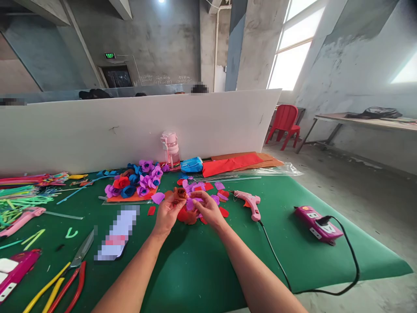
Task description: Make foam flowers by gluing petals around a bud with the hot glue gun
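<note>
My left hand (168, 212) is closed round a small brown paper flower (181, 192), its rolled top facing up. Close beside it, my right hand (208, 209) has thumb and fingers pinched together at the flower's right side; what they pinch is too small to make out. Under and around both hands lie loose purple, red and brown paper petals, among them a purple petal (158, 198). A pink glue gun (250, 202) rests on the green table to the right of my right hand.
Finished paper flowers (137, 179) are heaped at the back left. A phone (117, 234), scissors (81, 250) and pliers (78, 282) lie left. A power strip (317, 224) feeds the glue gun's cable at right. A pink bottle (170, 148) stands against the white board (130, 130).
</note>
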Demonstrator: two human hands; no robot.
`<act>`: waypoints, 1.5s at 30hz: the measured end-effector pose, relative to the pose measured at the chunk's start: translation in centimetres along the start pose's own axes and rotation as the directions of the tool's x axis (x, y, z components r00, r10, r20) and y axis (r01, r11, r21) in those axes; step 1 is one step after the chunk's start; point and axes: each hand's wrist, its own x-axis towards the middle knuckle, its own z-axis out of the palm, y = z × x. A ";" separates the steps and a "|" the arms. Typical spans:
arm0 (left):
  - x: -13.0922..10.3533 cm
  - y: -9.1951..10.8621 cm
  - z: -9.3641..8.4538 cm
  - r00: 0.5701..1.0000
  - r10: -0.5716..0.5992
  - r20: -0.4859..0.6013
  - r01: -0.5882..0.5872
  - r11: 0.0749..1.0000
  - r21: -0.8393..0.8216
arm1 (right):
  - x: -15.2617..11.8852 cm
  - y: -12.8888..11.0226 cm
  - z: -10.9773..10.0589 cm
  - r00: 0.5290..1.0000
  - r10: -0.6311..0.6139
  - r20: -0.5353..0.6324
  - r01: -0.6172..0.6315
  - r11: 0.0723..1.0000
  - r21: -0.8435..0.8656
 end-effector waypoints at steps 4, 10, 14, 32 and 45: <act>0.1 0.1 -0.5 0.990 -0.101 0.096 0.108 0.992 -0.070 | 0.0 -1.4 -0.7 0.988 -0.109 -0.105 0.106 0.994 -0.041; 0.2 0.2 -0.5 0.989 -0.109 0.102 0.104 0.993 0.055 | -0.4 -2.7 -0.4 0.990 -0.136 -0.021 0.136 0.990 -0.023; 0.3 0.1 -0.4 0.992 -0.094 0.086 0.085 0.991 0.104 | -0.5 -2.7 0.1 0.986 -0.163 -0.028 0.162 0.987 -0.016; 0.3 0.0 -0.4 0.996 -0.060 0.069 0.047 0.983 0.177 | -0.5 -1.9 0.3 0.960 -0.230 -0.161 0.193 0.957 -0.214; 0.5 -0.6 -0.7 0.994 -0.029 0.105 0.010 0.985 0.175 | -0.5 -2.1 0.3 0.965 -0.197 -0.172 0.161 0.966 -0.201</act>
